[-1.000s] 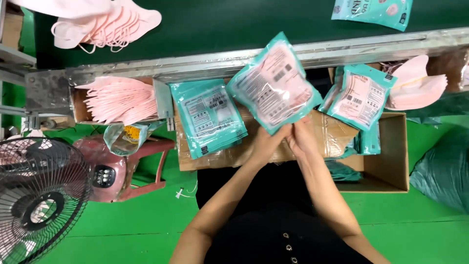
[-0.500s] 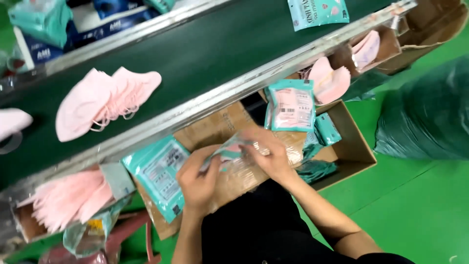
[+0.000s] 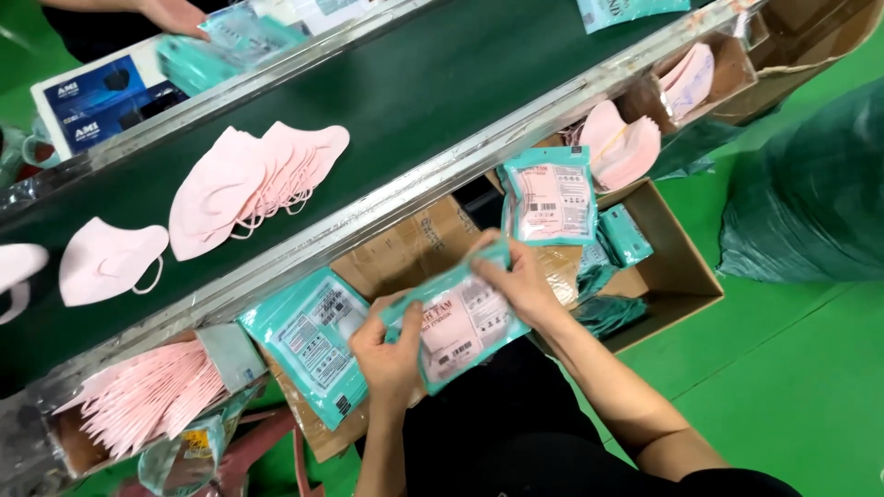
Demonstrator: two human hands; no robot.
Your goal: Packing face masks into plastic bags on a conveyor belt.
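Note:
Both my hands hold one teal plastic pouch (image 3: 463, 322) with pink masks inside, over a brown cardboard box (image 3: 686, 267) in front of me. My left hand (image 3: 387, 345) grips its left end. My right hand (image 3: 516, 276) pinches its upper right edge. A second filled teal pouch (image 3: 313, 340) lies to the left on the cardboard. A third one (image 3: 550, 195) stands upright at the belt's edge. A fanned stack of pink masks (image 3: 249, 189) lies on the dark green conveyor belt (image 3: 442, 83).
A single pink mask (image 3: 106, 260) lies further left on the belt. Bundles of pink masks (image 3: 152, 396) sit in a box at lower left, more pink masks (image 3: 626, 147) at upper right. Another person's hand (image 3: 175, 14) works across the belt. A green sack (image 3: 815, 193) stands at right.
My view has swung left and tilted, so the belt now runs diagonally. The pouch has come down from the belt edge toward my lap, and my hands have spread to its two ends.

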